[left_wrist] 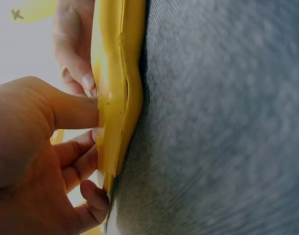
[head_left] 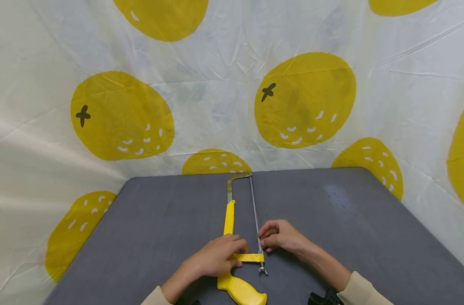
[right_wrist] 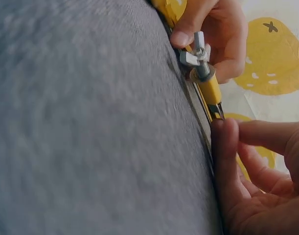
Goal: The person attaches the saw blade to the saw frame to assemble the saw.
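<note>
A hacksaw (head_left: 229, 218) with a yellow handle (head_left: 244, 291) lies flat on the grey table, its metal bow pointing away from me. My left hand (head_left: 219, 255) grips the yellow frame where the short front arm (head_left: 251, 257) meets it. In the left wrist view the thumb (left_wrist: 73, 110) lies against the yellow body, with fingers curled beneath. Along the right side runs the thin blade (head_left: 254, 199). My right hand (head_left: 283, 236) pinches its near end between thumb and finger, close to the arm. A wing nut (right_wrist: 191, 58) on a threaded bolt sticks out past that arm.
The grey padded table (head_left: 170, 212) reaches back to a white cloth (head_left: 212, 106) printed with yellow fruit. That cloth also hangs at both sides. A dark strap (head_left: 325, 298) sits by the right sleeve.
</note>
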A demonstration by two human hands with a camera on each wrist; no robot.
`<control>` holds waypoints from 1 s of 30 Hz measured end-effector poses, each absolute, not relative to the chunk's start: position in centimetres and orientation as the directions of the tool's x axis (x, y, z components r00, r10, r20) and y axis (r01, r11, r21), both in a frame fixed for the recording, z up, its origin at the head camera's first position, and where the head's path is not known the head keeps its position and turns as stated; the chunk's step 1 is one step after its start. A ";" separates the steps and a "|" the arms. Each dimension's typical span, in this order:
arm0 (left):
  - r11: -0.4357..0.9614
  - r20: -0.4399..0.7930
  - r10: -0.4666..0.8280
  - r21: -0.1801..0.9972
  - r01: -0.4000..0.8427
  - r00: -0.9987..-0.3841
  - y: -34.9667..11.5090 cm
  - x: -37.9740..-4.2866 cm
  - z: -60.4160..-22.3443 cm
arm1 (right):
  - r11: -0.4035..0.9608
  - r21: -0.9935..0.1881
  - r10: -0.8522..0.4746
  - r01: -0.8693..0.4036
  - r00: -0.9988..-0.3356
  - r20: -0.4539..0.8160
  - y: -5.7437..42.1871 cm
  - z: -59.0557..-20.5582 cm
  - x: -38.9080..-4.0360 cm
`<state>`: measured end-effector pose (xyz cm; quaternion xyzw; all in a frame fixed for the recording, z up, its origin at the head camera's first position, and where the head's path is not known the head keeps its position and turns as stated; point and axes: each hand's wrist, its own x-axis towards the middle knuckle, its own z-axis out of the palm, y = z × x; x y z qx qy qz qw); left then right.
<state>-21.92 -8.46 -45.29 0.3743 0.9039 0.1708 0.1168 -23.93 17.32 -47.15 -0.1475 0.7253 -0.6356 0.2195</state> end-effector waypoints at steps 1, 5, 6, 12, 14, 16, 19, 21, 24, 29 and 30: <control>0.666 -0.089 0.713 0.396 0.632 -0.695 -8.5 -21.9 -45.2 | 0.150 -0.986 -0.500 0.067 -0.856 -0.134 17.4 -47.1 -23.9; 0.678 -0.099 0.706 0.382 0.628 -0.701 -8.3 -21.7 -44.9 | 0.158 -0.985 -0.541 0.071 -0.828 -0.147 17.9 -46.6 -23.8; 0.680 -0.102 0.706 0.377 0.629 -0.701 -8.2 -21.7 -44.8 | 0.164 -0.984 -0.552 0.077 -0.819 -0.156 18.1 -46.6 -23.8; 0.670 -0.106 0.721 0.358 0.651 -0.684 -7.9 -21.7 -44.5 | 0.233 -0.965 -0.673 0.122 -0.696 -0.251 18.9 -46.2 -23.1; 0.670 -0.109 0.722 0.357 0.651 -0.683 -7.9 -21.7 -44.4 | 0.257 -0.958 -0.715 0.129 -0.641 -0.278 18.9 -46.2 -22.9; 0.674 -0.113 0.719 0.355 0.648 -0.686 -8.0 -21.7 -44.4 | 0.268 -0.955 -0.747 0.128 -0.598 -0.290 18.9 -46.3 -22.6; 0.671 -0.112 0.724 0.344 0.657 -0.681 -8.0 -21.8 -44.6 | 0.278 -0.953 -0.780 0.121 -0.550 -0.298 19.0 -46.5 -22.2; 0.668 -0.112 0.729 0.331 0.666 -0.676 -8.0 -21.8 -44.7 | 0.275 -0.954 -0.795 0.120 -0.530 -0.296 19.0 -46.6 -22.1; 0.661 -0.104 0.738 0.317 0.681 -0.667 -8.1 -21.9 -44.8 | 0.270 -0.955 -0.809 0.119 -0.510 -0.293 19.1 -46.8 -22.0; 0.621 -0.059 0.763 0.340 0.706 -0.643 -8.6 -22.1 -45.5 | 0.260 -0.958 -0.816 0.124 -0.502 -0.287 19.0 -47.0 -22.0; 0.609 -0.047 0.770 0.349 0.712 -0.636 -8.7 -22.2 -45.6 | 0.260 -0.958 -0.817 0.121 -0.502 -0.285 18.9 -47.0 -22.0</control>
